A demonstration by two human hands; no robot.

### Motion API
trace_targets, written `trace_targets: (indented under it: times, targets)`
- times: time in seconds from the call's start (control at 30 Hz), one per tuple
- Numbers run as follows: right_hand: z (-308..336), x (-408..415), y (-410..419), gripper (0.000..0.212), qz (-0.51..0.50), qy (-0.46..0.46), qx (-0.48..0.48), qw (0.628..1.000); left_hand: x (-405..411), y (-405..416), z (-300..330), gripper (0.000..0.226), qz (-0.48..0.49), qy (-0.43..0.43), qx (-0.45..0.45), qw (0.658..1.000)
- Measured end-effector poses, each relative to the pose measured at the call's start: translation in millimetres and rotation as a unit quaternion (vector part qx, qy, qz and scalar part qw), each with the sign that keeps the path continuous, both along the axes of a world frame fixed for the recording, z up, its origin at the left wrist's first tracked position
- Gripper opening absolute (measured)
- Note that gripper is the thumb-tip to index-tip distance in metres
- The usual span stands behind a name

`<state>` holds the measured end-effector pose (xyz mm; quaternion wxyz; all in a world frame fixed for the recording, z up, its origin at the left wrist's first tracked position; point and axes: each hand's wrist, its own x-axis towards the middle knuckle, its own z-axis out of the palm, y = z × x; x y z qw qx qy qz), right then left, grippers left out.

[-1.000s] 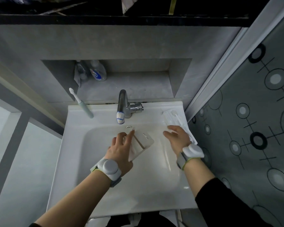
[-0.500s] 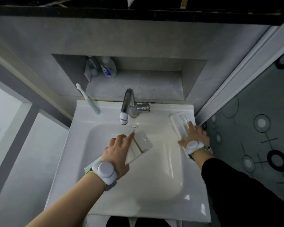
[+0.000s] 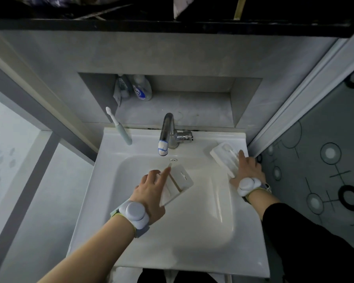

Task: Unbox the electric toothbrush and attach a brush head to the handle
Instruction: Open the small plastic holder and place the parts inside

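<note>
Head view looks down on a white sink (image 3: 192, 252). At the middle of the frame the left hand (image 3: 151, 190) holds a white box (image 3: 177, 185) over the basin, fingers curled round its left side and the forefinger lying straight along it. At the right, the right hand (image 3: 248, 170) rests with straight fingers on a white plastic tray (image 3: 223, 157) on the sink rim. A toothbrush (image 3: 119, 127) leans at the upper left corner of the sink, beside the tap (image 3: 168, 133).
</note>
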<state>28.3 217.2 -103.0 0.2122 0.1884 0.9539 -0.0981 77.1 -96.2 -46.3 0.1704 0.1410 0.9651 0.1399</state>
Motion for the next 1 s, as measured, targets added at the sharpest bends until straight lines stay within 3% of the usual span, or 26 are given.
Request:
trace_targets:
  times: [0.43,1.0]
  targets:
    - [62,51,-73,0.094,0.131,0.140,-0.063,0.979,2,-13,0,0.107,-0.037,-0.020,0.004,0.999]
    - [83,75,-101,0.101,0.281,0.149,0.033,0.947,6,-35,8,0.107,-0.083,0.034,-0.015,0.996]
